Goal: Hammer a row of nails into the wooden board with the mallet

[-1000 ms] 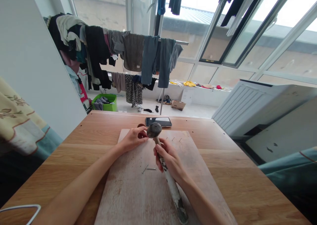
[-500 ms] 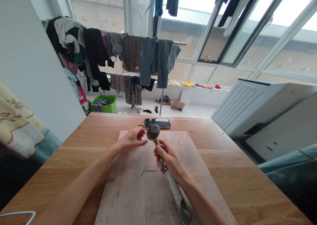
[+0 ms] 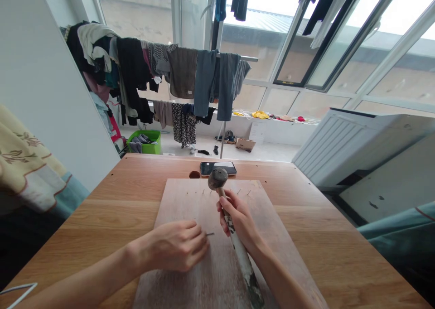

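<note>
Head view, left to right: wire hanger (image 3: 15, 290) at the near left corner of the bench (image 3: 112, 200), which is light wood; green tub (image 3: 144, 141) of clothes on the floor beyond it, loaded drying rack (image 3: 190, 73) behind that. Next, left hand (image 3: 178, 246) palm down on the worn board (image 3: 190, 286), fingers curled and bunched, tips pinching one end of a loose nail (image 3: 210, 234); it lies flat on the board and pokes out toward the right hand (image 3: 239, 220). Round hole (image 3: 194, 174) in the bench just past the board's far edge; a short nail (image 3: 203, 192) stands in the board near that edge. Then the hammer (image 3: 242, 257), head raised over the board's far part, handle slanting down and right toward the near edge; right hand wrapped tight round the handle close under the head. Phone (image 3: 217, 167) face up on the bench behind the hammer head. Two more upright nails (image 3: 249, 193) stand in the board right of the hammer. White panel (image 3: 340, 141) leans beside the bench on the right
</note>
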{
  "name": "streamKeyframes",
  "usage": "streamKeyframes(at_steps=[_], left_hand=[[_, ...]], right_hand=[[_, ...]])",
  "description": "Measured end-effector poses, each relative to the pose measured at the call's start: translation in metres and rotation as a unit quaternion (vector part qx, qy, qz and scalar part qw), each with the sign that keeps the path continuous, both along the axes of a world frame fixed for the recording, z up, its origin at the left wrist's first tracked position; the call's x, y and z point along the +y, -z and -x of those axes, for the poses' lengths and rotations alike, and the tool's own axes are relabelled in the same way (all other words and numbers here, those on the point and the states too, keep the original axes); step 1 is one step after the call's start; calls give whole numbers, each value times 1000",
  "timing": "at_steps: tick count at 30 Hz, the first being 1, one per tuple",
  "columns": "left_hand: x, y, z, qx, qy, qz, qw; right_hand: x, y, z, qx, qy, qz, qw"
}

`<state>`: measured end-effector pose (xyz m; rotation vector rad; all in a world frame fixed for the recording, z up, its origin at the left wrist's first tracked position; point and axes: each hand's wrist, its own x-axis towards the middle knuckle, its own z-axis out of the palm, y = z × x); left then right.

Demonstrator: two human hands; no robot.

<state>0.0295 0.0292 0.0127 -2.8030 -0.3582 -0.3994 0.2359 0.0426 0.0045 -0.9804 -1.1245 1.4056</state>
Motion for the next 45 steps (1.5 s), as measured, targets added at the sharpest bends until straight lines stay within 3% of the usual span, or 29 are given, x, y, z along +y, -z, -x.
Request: streamKeyframes(at_steps=[2,4,7,10,14,16,18,32,40,45], left_hand=[[3,-2,-1,29,58,-44,997],[6,-6,-1,36,63,-53,996],[13,-9,1,24,45,-6,999],[30,-4,4,-108,-2,91,990],[67,13,5,-347,-156,235,894],[83,23,5,-383,-210,278,855],[92,31,6,-385,-230,304,841],[92,35,4,-345,-201,301,866],[93,41,4,-343,-215,331,853],[93,37,3,-346,-212,347,845]], right_hand=[[0,0,0,-3,-2,0,1000],[-1,1,0,-6,-2,0,1000],[-1,2,0,-9,3,0,1000],[0,3,-1,-8,6,2,1000],[0,4,-2,-9,6,5,1000],[0,5,-2,-11,6,5,1000],[0,5,-2,-13,6,3,1000],[-1,0,4,-24,-5,-6,1000],[-4,-23,12,-34,-8,2,999],[-2,-16,25,-35,-44,-14,998]])
